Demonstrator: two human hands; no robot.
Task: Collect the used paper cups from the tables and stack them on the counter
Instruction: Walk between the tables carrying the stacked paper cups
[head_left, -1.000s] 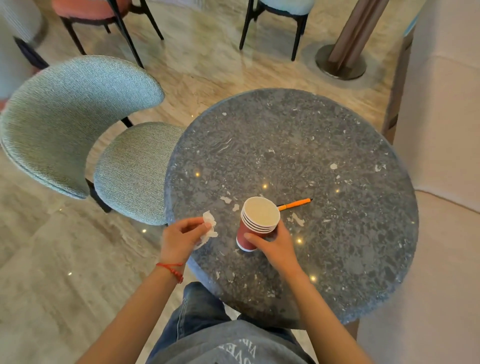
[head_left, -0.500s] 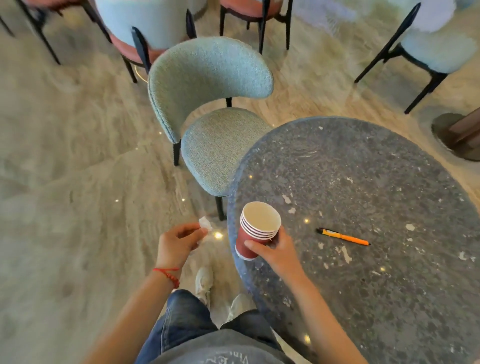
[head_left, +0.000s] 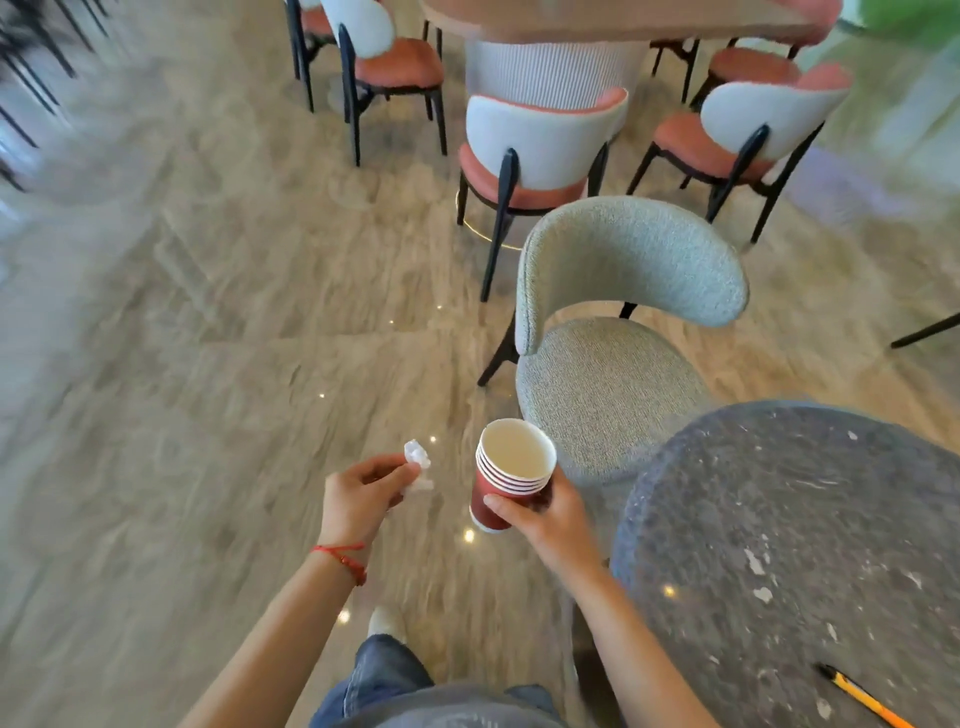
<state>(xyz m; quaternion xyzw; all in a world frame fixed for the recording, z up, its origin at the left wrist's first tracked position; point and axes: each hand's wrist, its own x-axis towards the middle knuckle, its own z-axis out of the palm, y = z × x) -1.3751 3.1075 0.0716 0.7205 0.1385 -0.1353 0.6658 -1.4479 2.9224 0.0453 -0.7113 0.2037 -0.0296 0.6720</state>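
Observation:
A stack of several red paper cups (head_left: 506, 475), white inside, is held upright in the air by my right hand (head_left: 545, 517), whose fingers curl round its lower side. The stack hangs over the floor, left of the round grey stone table (head_left: 810, 545). My left hand (head_left: 366, 496) pinches a crumpled white tissue (head_left: 418, 462) between thumb and fingertips, a little left of the cups. A red cord sits on that wrist.
A grey-green upholstered chair (head_left: 618, 338) stands just beyond the cups, beside the table. An orange pen (head_left: 865, 699) lies on the table's near right. Pink-and-white chairs (head_left: 540, 150) ring a white pedestal table (head_left: 550, 67) farther off. Marble floor spreads to the left.
The view has swung left, away from the grey table. My right hand has lifted the cup stack off the table and carried it out over the floor; my left hand still pinches the tissue.

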